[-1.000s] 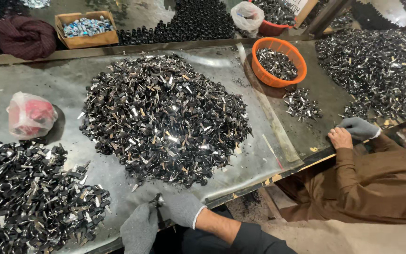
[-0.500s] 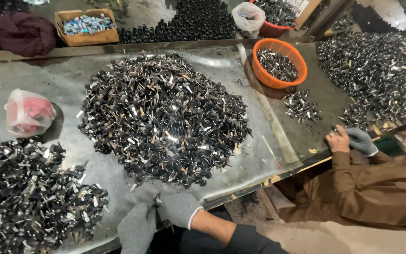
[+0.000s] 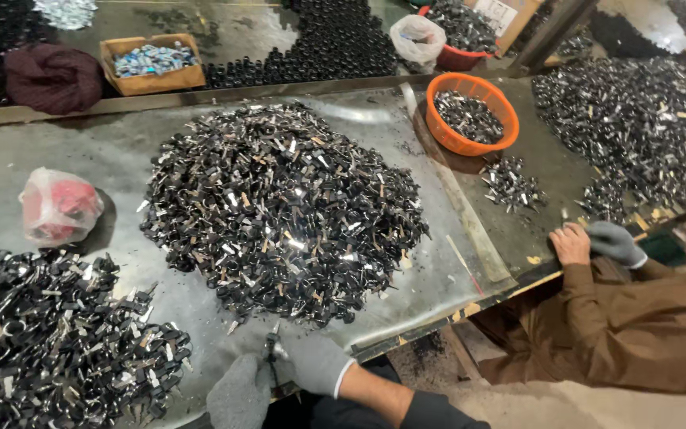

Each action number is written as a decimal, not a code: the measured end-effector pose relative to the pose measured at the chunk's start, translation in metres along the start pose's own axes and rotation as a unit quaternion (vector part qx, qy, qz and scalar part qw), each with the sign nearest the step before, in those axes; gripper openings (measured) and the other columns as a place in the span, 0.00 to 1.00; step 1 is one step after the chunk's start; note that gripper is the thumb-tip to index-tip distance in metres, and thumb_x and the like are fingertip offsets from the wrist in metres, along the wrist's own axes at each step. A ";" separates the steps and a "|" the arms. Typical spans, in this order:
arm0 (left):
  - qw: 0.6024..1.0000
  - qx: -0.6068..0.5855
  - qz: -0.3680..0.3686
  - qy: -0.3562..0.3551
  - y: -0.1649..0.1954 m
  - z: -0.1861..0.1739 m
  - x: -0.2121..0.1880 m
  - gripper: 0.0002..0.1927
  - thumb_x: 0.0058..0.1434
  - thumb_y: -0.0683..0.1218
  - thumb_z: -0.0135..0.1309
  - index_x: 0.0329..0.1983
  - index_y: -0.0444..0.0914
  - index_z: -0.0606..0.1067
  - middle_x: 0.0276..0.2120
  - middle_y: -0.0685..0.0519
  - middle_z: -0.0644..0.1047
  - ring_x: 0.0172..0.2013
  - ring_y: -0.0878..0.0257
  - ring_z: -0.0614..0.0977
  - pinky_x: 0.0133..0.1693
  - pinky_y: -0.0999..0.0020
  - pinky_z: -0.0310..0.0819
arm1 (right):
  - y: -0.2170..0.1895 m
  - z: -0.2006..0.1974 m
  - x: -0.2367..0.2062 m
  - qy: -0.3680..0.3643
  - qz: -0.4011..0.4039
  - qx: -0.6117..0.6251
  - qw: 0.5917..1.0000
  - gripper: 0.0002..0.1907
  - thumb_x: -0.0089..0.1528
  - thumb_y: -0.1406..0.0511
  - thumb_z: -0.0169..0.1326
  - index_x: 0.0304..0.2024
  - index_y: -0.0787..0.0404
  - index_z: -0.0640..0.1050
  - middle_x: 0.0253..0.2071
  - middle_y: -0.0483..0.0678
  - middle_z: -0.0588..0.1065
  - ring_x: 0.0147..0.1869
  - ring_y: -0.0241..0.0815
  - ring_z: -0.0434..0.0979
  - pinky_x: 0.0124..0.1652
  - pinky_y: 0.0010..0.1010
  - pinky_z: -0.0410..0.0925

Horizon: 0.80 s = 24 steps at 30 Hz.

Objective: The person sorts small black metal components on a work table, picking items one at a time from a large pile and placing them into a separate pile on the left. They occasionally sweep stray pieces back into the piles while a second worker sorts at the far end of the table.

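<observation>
Both my hands wear grey gloves and meet at the front edge of the metal table [image 3: 438, 278]. My left hand [image 3: 237, 395] and my right hand [image 3: 313, 362] pinch a small black and silver part [image 3: 270, 346] between their fingertips. Just beyond them lies a big heap of the same black and silver parts [image 3: 279, 210]. A second, flatter heap of parts [image 3: 49, 342] spreads out to the left of my left hand.
A co-worker in a brown jacket [image 3: 621, 326] sits at the right, hands [image 3: 593, 242] on the table edge. An orange basket [image 3: 470, 115] of parts, a small bag with red contents [image 3: 59, 206], a cardboard box [image 3: 151, 63] and another parts heap [image 3: 637, 119] stand around.
My hands stay at the front edge with the part between them. The co-worker's gloved hand has drawn in next to the bare one.
</observation>
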<state>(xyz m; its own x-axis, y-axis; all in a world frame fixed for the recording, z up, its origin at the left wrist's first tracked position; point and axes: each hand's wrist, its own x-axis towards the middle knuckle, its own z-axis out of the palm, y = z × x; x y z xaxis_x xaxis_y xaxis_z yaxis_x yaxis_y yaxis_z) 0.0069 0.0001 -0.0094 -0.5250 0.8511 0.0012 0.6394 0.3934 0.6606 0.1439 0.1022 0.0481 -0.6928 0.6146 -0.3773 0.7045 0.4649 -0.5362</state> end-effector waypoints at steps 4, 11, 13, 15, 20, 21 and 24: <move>0.999 0.038 0.003 -0.035 0.002 0.000 -0.002 0.09 0.57 0.53 0.57 0.37 0.46 0.77 0.36 0.53 0.81 0.37 0.49 0.84 0.40 0.52 0.78 | 0.004 0.006 0.000 0.045 -0.042 -0.022 0.998 0.11 0.65 0.62 0.51 0.45 0.62 0.75 0.39 0.61 0.79 0.41 0.65 0.81 0.41 0.54 0.72; 0.980 0.184 0.001 -0.079 0.003 0.016 0.002 0.08 0.64 0.52 0.52 0.44 0.47 0.75 0.40 0.55 0.80 0.37 0.53 0.86 0.38 0.55 0.80 | 0.012 0.018 -0.006 0.077 -0.064 -0.043 0.994 0.11 0.68 0.61 0.51 0.46 0.62 0.73 0.38 0.58 0.78 0.39 0.61 0.81 0.38 0.49 0.73; 0.990 0.129 0.001 -0.059 -0.003 0.015 0.003 0.08 0.61 0.52 0.54 0.42 0.47 0.76 0.39 0.54 0.80 0.36 0.53 0.86 0.38 0.54 0.80 | 0.014 0.017 -0.011 0.077 -0.055 -0.057 0.994 0.11 0.67 0.61 0.53 0.46 0.63 0.72 0.37 0.58 0.78 0.38 0.61 0.81 0.37 0.49 0.73; 0.998 0.036 0.000 -0.055 -0.009 0.013 0.005 0.10 0.56 0.53 0.59 0.39 0.47 0.77 0.37 0.52 0.81 0.36 0.51 0.85 0.38 0.51 0.79 | 0.014 0.016 -0.015 0.063 -0.052 -0.047 0.996 0.11 0.66 0.61 0.53 0.46 0.61 0.74 0.37 0.58 0.78 0.37 0.62 0.80 0.35 0.52 0.71; 0.990 0.101 -0.042 -0.089 -0.008 0.016 0.003 0.12 0.57 0.55 0.55 0.41 0.49 0.76 0.41 0.55 0.81 0.41 0.55 0.86 0.46 0.56 0.80 | 0.008 0.021 -0.012 0.066 -0.062 -0.108 0.990 0.10 0.68 0.62 0.50 0.45 0.63 0.74 0.36 0.56 0.78 0.37 0.57 0.82 0.32 0.47 0.73; 0.988 0.122 -0.036 -0.084 -0.006 0.016 0.002 0.13 0.58 0.57 0.54 0.42 0.49 0.76 0.41 0.56 0.81 0.41 0.56 0.86 0.47 0.58 0.80 | 0.006 0.021 -0.010 0.070 -0.054 -0.135 0.987 0.11 0.69 0.62 0.49 0.46 0.64 0.73 0.35 0.57 0.78 0.37 0.56 0.82 0.31 0.47 0.73; 0.990 0.089 -0.039 -0.098 -0.003 0.012 0.003 0.14 0.58 0.54 0.54 0.43 0.45 0.76 0.42 0.54 0.81 0.41 0.51 0.85 0.43 0.52 0.78 | 0.005 0.017 -0.004 0.010 -0.070 -0.087 0.994 0.10 0.68 0.62 0.48 0.38 0.62 0.76 0.33 0.57 0.78 0.35 0.58 0.81 0.34 0.48 0.73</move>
<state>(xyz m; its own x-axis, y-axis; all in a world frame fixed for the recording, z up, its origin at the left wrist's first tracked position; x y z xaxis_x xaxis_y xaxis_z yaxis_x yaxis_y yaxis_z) 0.0101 0.0054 -0.0204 -0.4687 0.8600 -0.2019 0.6995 0.5009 0.5098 0.1477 0.0913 0.0342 -0.7837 0.5484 -0.2918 0.6188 0.6486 -0.4432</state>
